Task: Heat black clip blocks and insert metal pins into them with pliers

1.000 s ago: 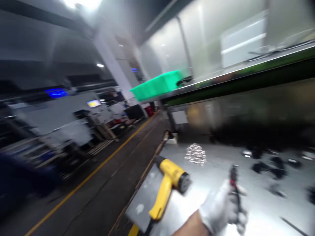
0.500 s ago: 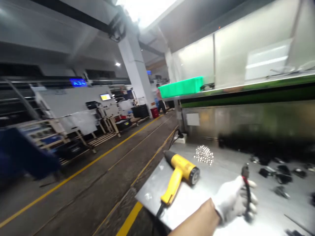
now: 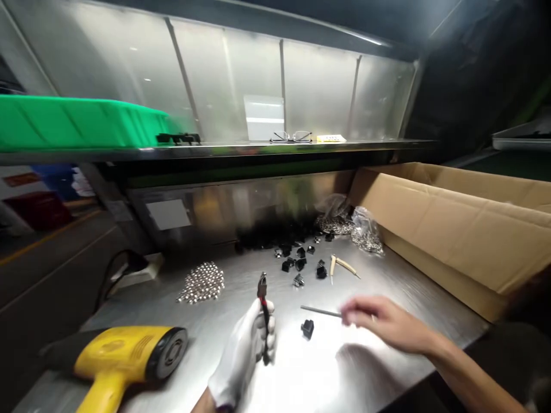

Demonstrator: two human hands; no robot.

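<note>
A white glove covers my left hand (image 3: 253,338), which is closed around red-and-black pliers (image 3: 265,321) pointing up, with a small shiny piece at their jaws. To the right, my bare right hand (image 3: 379,321) has its fingers drawn together at the right end of a thin metal rod (image 3: 319,311); motion blurs the fingertips. A black part (image 3: 307,328) sits on the metal table between my hands. Beyond them are several small black and metal parts (image 3: 300,261) and two cream-handled tools (image 3: 344,266).
A yellow heat gun (image 3: 124,353) rests at the left, near a pile of metal balls (image 3: 202,282) and a power strip (image 3: 138,271). Plastic bags (image 3: 365,232) and a cardboard box (image 3: 465,223) are at the right. Above, a shelf holds a green bin (image 3: 81,123) and glasses (image 3: 291,136).
The view has swung right, from the aisle to the workbench. My right hand has come into view at the rod. My left hand still holds the pliers.
</note>
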